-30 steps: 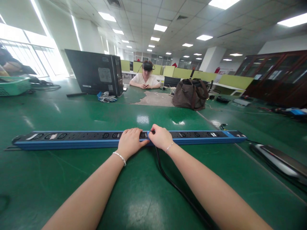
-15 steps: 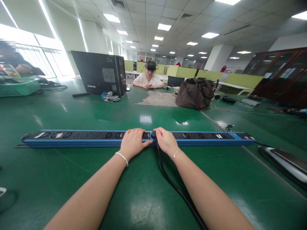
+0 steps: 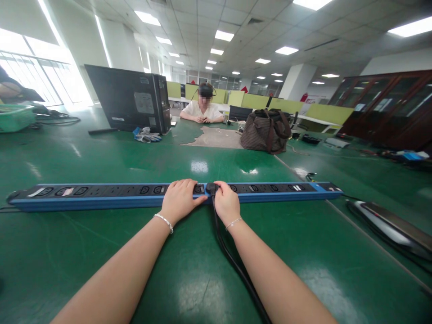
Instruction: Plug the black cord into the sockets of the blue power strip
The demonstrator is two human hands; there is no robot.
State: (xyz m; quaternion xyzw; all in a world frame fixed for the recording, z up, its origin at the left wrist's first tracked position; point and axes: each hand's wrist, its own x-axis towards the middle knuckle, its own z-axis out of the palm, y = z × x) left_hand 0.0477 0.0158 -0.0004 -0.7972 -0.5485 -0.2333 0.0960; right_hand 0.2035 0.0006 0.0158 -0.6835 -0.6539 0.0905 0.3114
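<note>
A long blue-and-black power strip (image 3: 118, 191) with several sockets lies across the green table in front of me. My left hand (image 3: 178, 200) is closed over its middle, fingers on the far side and thumb along the near side. Just right of that thumb, a black power plug (image 3: 211, 188) sits at the strip's blue middle section; whether its prongs are fully in is hidden. My right hand (image 3: 227, 202) is closed at the plug's right side, fingertips against it. From the plug a thick black cable (image 3: 225, 249) runs toward me, passing beside my right forearm.
A black computer case (image 3: 135, 99) stands at the back left, with gloves (image 3: 146, 134) beside it. Across the table sits a person (image 3: 202, 110). A brown bag (image 3: 265, 130) is right of centre. Further left is a green basket (image 3: 15, 118); a black-and-silver device (image 3: 388, 225) lies at right.
The view has turned a little to the right, so the scene sits further left. My right hand has shifted slightly rightward on the plug, showing more of it. My left hand stays on the strip.
</note>
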